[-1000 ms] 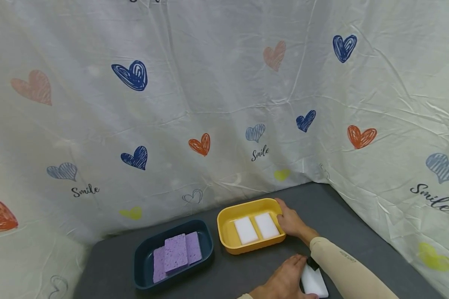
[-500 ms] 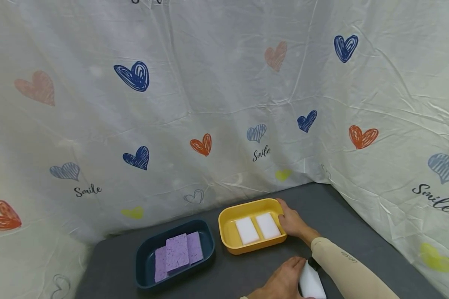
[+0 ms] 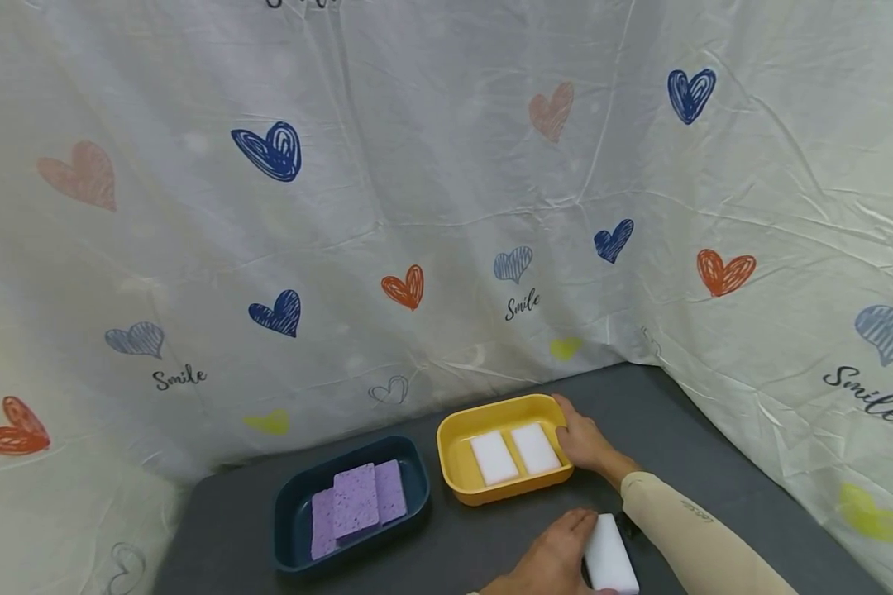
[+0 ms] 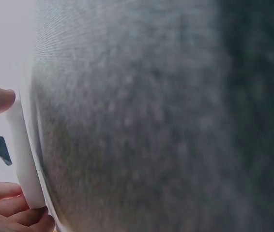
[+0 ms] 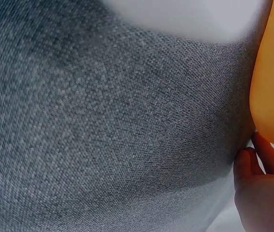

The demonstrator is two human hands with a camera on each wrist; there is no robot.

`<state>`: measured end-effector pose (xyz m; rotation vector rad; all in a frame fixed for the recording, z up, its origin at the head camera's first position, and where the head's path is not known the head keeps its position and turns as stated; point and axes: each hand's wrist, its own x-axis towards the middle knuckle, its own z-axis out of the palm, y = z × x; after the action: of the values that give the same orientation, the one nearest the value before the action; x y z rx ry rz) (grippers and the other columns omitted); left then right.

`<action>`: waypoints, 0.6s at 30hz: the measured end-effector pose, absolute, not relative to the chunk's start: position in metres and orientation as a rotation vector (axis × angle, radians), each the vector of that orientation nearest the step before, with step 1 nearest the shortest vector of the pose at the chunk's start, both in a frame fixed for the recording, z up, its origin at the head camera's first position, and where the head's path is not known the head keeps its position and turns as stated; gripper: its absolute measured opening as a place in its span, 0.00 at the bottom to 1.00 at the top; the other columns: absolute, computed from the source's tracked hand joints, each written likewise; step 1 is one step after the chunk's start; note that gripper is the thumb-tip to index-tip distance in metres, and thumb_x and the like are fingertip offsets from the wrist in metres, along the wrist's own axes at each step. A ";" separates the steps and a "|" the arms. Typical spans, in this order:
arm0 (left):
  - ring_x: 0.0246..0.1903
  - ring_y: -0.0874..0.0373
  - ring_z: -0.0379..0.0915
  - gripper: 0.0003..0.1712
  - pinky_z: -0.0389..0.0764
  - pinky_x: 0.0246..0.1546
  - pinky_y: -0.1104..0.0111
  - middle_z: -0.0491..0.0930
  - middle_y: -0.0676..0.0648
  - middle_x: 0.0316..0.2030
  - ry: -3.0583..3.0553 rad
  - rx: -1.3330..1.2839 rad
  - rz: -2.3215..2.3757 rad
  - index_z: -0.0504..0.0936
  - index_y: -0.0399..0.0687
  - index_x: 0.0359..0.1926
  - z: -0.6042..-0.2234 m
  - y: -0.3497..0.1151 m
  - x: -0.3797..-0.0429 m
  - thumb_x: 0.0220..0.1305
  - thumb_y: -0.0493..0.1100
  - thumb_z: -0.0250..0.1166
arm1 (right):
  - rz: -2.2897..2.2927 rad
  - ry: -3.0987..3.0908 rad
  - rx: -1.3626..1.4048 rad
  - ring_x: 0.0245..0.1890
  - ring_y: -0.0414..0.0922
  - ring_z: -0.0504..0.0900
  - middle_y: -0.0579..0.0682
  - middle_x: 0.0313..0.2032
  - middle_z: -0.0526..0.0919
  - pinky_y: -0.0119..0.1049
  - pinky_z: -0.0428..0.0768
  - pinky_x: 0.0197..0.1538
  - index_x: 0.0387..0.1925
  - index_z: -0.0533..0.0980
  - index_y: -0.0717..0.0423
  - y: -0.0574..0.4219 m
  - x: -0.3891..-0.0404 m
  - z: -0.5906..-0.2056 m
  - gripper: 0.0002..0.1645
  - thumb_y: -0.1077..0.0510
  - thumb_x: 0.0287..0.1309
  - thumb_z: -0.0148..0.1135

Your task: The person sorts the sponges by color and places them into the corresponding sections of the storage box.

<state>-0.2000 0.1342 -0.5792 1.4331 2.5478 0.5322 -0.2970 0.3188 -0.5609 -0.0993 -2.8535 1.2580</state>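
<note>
In the head view my left hand (image 3: 551,562) holds a white sponge (image 3: 612,558) low over the grey table, between thumb and fingers at its two ends. The left wrist view shows the same sponge (image 4: 24,159) edge-on in that grip. My right hand (image 3: 586,438) grips the right end wall of a yellow tray (image 3: 494,494), where two white sponges (image 3: 494,459) lie side by side. Curled fingers (image 5: 246,166) meet the tray's outside in the right wrist view. The parts of the right fingers behind the wall are hidden from above.
Left of the yellow tray stands a dark blue tray (image 3: 281,529) with three purple speckled sponges (image 3: 355,500), one lying over the others. A white curtain (image 3: 446,182) printed with hearts hangs behind the grey table (image 3: 461,545) and along its right side.
My left hand and its white sponge have moved slightly left, away from the right forearm. The right hand stays on the yellow tray, and the head view has shifted a little.
</note>
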 end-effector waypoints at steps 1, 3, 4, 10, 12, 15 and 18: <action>0.70 0.61 0.74 0.56 0.82 0.65 0.70 0.75 0.48 0.74 2.555 1.425 0.545 0.70 0.41 0.79 -0.578 0.133 -0.200 0.63 0.70 0.77 | 1.244 -2.857 -0.084 0.70 0.64 0.79 0.71 0.75 0.73 0.65 0.76 0.73 0.86 0.53 0.57 0.323 -0.304 -0.570 0.38 0.62 0.81 0.46; 0.70 0.61 0.74 0.56 0.82 0.65 0.69 0.75 0.48 0.74 2.573 1.415 0.558 0.70 0.41 0.79 -0.576 0.129 -0.200 0.63 0.70 0.77 | 1.243 -2.862 -0.082 0.69 0.64 0.79 0.71 0.74 0.74 0.64 0.76 0.72 0.86 0.53 0.55 0.326 -0.307 -0.574 0.38 0.61 0.81 0.46; 0.70 0.60 0.74 0.56 0.82 0.65 0.69 0.75 0.47 0.74 2.580 1.406 0.564 0.70 0.41 0.79 -0.575 0.127 -0.200 0.63 0.70 0.77 | 1.254 -2.861 -0.087 0.69 0.65 0.79 0.71 0.74 0.74 0.64 0.76 0.72 0.86 0.53 0.55 0.326 -0.307 -0.575 0.38 0.60 0.81 0.46; 0.74 0.58 0.72 0.56 0.80 0.70 0.65 0.73 0.46 0.77 2.566 1.322 0.596 0.68 0.41 0.81 -0.563 0.117 -0.202 0.63 0.69 0.76 | 1.280 -2.844 -0.101 0.67 0.63 0.81 0.72 0.73 0.75 0.64 0.76 0.72 0.86 0.54 0.58 0.319 -0.297 -0.561 0.37 0.63 0.80 0.46; 0.74 0.58 0.72 0.56 0.79 0.71 0.64 0.72 0.46 0.77 2.557 1.308 0.615 0.68 0.42 0.81 -0.559 0.114 -0.203 0.64 0.68 0.76 | 1.260 -2.849 -0.093 0.65 0.62 0.83 0.72 0.72 0.76 0.64 0.77 0.71 0.86 0.54 0.59 0.318 -0.295 -0.560 0.37 0.64 0.81 0.46; 0.74 0.58 0.71 0.56 0.78 0.72 0.64 0.72 0.46 0.77 2.563 1.341 0.639 0.67 0.41 0.81 -0.555 0.109 -0.205 0.65 0.68 0.75 | 1.245 -2.849 -0.082 0.62 0.61 0.85 0.71 0.70 0.78 0.63 0.78 0.71 0.86 0.54 0.59 0.317 -0.295 -0.559 0.37 0.64 0.81 0.45; 0.72 0.60 0.73 0.55 0.79 0.71 0.65 0.73 0.47 0.76 2.599 1.410 0.663 0.68 0.41 0.81 -0.551 0.104 -0.207 0.65 0.67 0.76 | 1.230 -2.832 -0.047 0.52 0.59 0.87 0.71 0.62 0.84 0.63 0.80 0.66 0.85 0.55 0.62 0.318 -0.295 -0.559 0.36 0.64 0.80 0.46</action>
<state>-0.2074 0.1045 -0.5513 1.4102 2.5988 0.6632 -0.2947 0.3180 -0.5588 -0.0466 -2.8317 1.2302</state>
